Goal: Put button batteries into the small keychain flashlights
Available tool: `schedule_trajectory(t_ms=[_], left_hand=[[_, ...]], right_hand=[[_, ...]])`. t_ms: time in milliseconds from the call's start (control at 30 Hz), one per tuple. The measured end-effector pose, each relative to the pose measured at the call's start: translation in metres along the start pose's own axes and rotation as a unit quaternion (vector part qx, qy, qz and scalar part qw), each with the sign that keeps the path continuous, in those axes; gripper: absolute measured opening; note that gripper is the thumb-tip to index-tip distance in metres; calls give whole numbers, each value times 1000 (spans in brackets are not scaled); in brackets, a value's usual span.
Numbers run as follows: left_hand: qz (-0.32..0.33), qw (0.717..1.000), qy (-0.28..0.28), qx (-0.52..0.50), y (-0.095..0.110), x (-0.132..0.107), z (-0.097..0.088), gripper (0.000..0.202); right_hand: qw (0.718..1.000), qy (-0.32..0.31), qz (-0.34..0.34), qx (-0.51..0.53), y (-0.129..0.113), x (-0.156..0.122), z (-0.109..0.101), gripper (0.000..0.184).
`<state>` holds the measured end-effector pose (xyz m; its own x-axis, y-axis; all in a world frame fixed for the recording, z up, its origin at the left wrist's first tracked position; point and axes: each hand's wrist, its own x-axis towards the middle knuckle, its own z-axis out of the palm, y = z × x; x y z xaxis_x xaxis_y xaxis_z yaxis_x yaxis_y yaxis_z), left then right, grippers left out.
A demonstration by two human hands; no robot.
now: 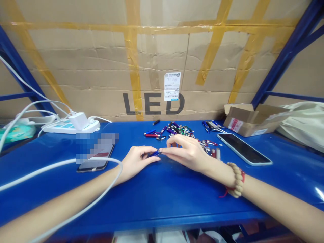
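Observation:
Between the thumb and fingers of my left hand (138,161) is a small blue tube (155,153), metallic and about finger-thick, held above the blue table. My right hand (186,151) pinches the tube's far end with its fingertips; that end is partly hidden. Just behind my right hand lies a pile of small metallic parts (177,128) in blue, purple, green, red and silver, some like clips and short tubes. A red tube (152,135) lies at the pile's left side, and a black tube (156,122) sits farther back.
On the left are a phone (97,158), a white power strip (73,126) and a white cable (63,163) that crosses over my left forearm. To the right lie another phone (243,148) and an open cardboard box (250,121). A large taped carton (101,74) stands behind the table.

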<state>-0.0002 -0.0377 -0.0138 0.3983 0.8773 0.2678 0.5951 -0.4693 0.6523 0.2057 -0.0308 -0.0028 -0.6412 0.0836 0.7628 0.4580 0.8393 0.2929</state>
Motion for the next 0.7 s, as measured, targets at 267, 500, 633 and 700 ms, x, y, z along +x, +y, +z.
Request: schedule_trajectory(t_ms=[267,500,633,700], left_hand=[[-9,1000,-11,-2,-3,-1,-1,32],[-4,1000,-14,16,-3,0,0,29],[-4,1000,-11,23,-3,0,-1,28],[-3,1000,-8,15,-2,0,-1,27]], right_hand=[[999,-33,-23,-11,-2,1,-2,15],[997,-70,11,26,-4,1,-1,16],[992,-109,31,57,-6,0,0,19],[989,-121,43,67,-7,0,0,21]])
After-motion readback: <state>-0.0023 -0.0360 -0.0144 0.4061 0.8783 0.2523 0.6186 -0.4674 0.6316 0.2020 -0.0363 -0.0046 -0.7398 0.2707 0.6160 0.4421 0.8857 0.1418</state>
